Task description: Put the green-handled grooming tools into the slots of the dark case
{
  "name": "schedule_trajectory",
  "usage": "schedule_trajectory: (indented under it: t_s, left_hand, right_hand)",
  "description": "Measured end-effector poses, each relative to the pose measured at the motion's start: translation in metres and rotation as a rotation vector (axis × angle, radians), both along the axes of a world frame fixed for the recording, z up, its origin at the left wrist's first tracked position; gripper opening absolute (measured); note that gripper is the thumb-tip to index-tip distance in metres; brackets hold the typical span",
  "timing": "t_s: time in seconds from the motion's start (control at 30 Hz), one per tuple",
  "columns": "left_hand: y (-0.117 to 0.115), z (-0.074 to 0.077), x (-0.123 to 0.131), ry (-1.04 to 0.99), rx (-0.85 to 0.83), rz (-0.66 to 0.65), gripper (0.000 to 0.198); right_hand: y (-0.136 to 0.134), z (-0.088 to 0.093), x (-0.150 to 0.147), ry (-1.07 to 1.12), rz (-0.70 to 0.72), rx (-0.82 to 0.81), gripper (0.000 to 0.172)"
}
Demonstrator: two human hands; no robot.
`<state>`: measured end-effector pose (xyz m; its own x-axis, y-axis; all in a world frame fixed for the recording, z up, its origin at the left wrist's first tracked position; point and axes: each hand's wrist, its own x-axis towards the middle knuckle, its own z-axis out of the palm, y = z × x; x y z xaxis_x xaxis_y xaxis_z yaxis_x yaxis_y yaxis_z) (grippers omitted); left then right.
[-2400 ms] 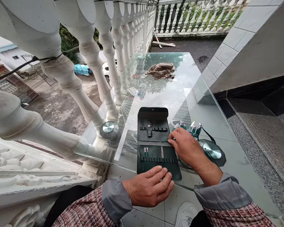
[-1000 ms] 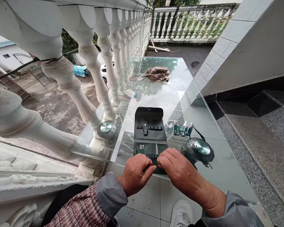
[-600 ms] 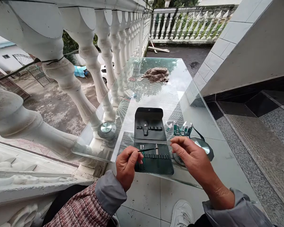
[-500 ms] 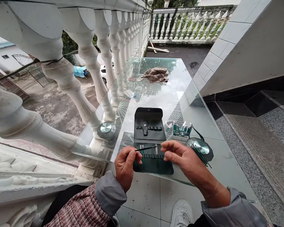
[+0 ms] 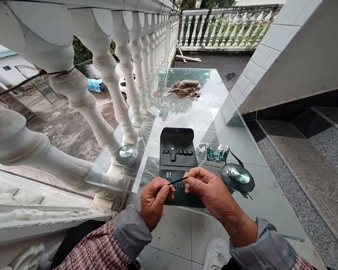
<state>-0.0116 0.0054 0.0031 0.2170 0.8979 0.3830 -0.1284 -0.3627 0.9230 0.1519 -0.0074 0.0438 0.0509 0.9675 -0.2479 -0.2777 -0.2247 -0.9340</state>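
Note:
A dark green tool case (image 5: 178, 150) lies unfolded on the glass table (image 5: 191, 112), with small tools in its elastic loops. My left hand (image 5: 154, 200) pinches one end of a thin dark tool (image 5: 178, 181) above the case's near half. My right hand (image 5: 211, 193) pinches the tool's other end. Both hands hover over the table's near edge and hide the case's lower part. Several loose green-handled tools (image 5: 217, 153) lie to the right of the case.
A round metal table fitting (image 5: 240, 176) sits at the right, another metal fitting (image 5: 126, 153) at the left. A crumpled brown cloth (image 5: 186, 87) lies at the far end. A white balustrade (image 5: 107, 67) runs along the left. A tiled wall (image 5: 284, 48) rises at the right.
My right hand left the loose tools and came to the case. My left hand pulled a thin tool up from the case, and my right hand has closed on its free end.

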Motion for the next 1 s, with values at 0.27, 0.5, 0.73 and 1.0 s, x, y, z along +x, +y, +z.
schedule_trajectory:
  t_s: [0.27, 0.5, 0.73, 1.0]
  left_hand:
    - [0.001, 0.004, -0.003, 0.220, 0.362, -0.044, 0.018]
    - [0.001, -0.008, 0.003, 0.637, 1.121, -0.285, 0.017]
    - [0.001, -0.016, 0.003, 0.807, 1.272, -0.273, 0.020]
    - [0.002, -0.017, 0.004, 0.808, 1.259, -0.293, 0.022]
  right_hand:
    - [0.001, 0.002, 0.005, 0.042, -0.017, 0.116, 0.021]
    - [0.016, -0.006, 0.029, -0.100, -0.245, 0.090, 0.025]
    - [0.028, -0.024, 0.036, -0.366, -0.196, 0.014, 0.038]
    - [0.036, -0.031, 0.039, -0.453, -0.203, -0.007, 0.040]
